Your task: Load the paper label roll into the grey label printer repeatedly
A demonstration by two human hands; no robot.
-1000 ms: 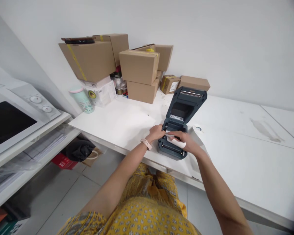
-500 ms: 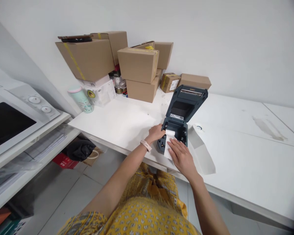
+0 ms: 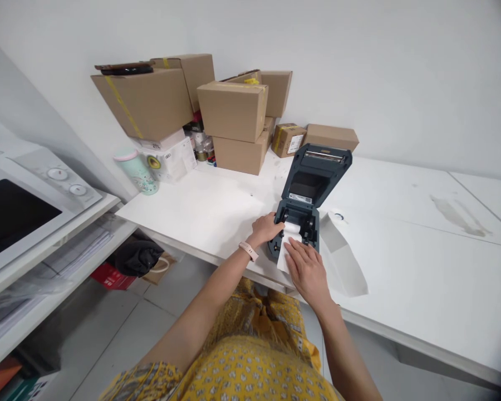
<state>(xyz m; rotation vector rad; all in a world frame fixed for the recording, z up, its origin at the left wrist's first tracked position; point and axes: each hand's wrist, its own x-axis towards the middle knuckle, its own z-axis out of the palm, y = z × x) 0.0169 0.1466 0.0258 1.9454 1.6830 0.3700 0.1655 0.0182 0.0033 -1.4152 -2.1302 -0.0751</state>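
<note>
A dark blue label printer (image 3: 307, 192) stands with its lid tipped back near the front edge of the white table (image 3: 401, 250). A white paper roll (image 3: 291, 228) sits in its bay, and a strip of paper runs forward over the front. My right hand (image 3: 305, 269) lies flat on that strip, fingers stretched out. My left hand (image 3: 266, 228), a pink-strapped watch on its wrist, grips the printer's left side with curled fingers beside the roll.
Several cardboard boxes (image 3: 234, 111) are stacked at the back left of the table, with a mint bottle (image 3: 136, 170) and a white carton (image 3: 171, 159). A loose white paper strip (image 3: 344, 262) lies right of the printer. A microwave (image 3: 20, 206) sits on a shelf at the left.
My right hand let go of the roll, which now sits in the printer's bay. The hand has flattened onto the paper strip pulled forward. My left hand stays at the printer's side.
</note>
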